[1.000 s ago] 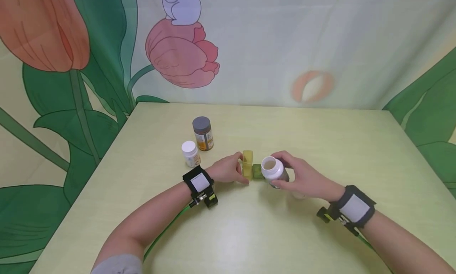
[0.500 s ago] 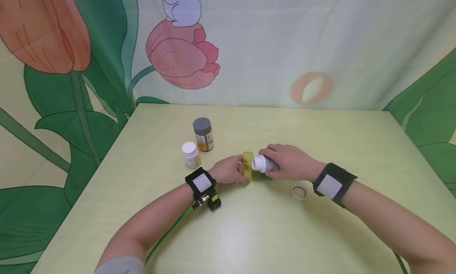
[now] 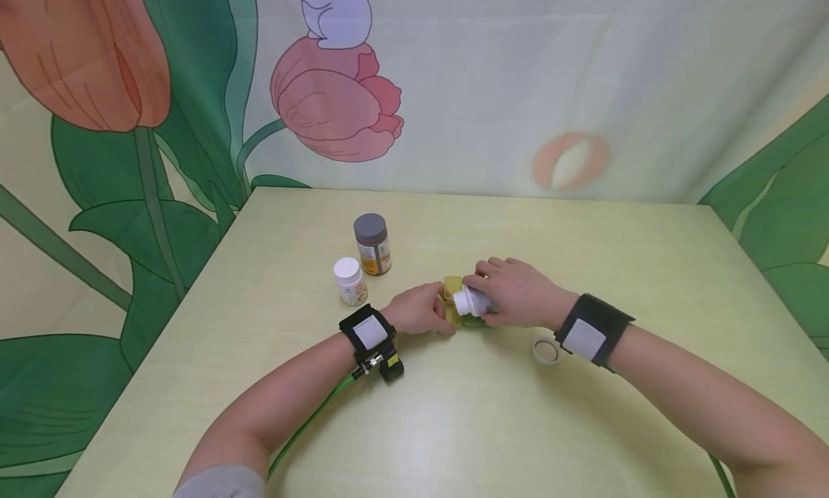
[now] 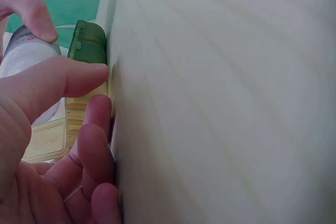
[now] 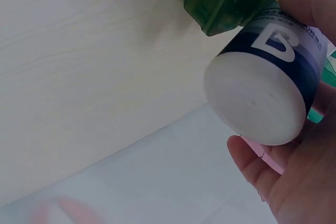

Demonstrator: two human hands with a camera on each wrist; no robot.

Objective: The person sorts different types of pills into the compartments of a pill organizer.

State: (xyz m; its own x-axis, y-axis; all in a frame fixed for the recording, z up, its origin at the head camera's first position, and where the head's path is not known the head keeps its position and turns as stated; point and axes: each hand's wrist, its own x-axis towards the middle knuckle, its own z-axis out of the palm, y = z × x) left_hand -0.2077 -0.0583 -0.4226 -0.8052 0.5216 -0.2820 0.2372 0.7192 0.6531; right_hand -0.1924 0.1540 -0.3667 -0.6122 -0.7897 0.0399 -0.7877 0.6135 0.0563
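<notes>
My left hand [image 3: 417, 309] grips the yellow end of a pill box [image 3: 452, 287], thumb at the near side and fingers at the far side. In the left wrist view a raised yellow lid [image 4: 46, 141] shows beside the fingers. The box's green part [image 5: 231, 1] extends to the right. My right hand [image 3: 523, 294] holds a white pill bottle [image 3: 471, 301] with a dark blue label, tipped so its uncapped mouth points left and down over the yellow compartments. Its white base [image 5: 254, 98] faces the right wrist camera. What lies inside the compartments is hidden.
A white cap [image 3: 546, 350] lies on the table [image 3: 414, 426] below the right wrist. At the back left stand a small white bottle [image 3: 350, 282] and a brown jar [image 3: 372, 245] with a grey lid. A curtain [image 3: 479, 88] with printed flowers hangs behind the table.
My right hand has moved left and tipped the bottle from nearly upright to lying over the pill box, uncovering the cap on the table. My left hand stays on the box.
</notes>
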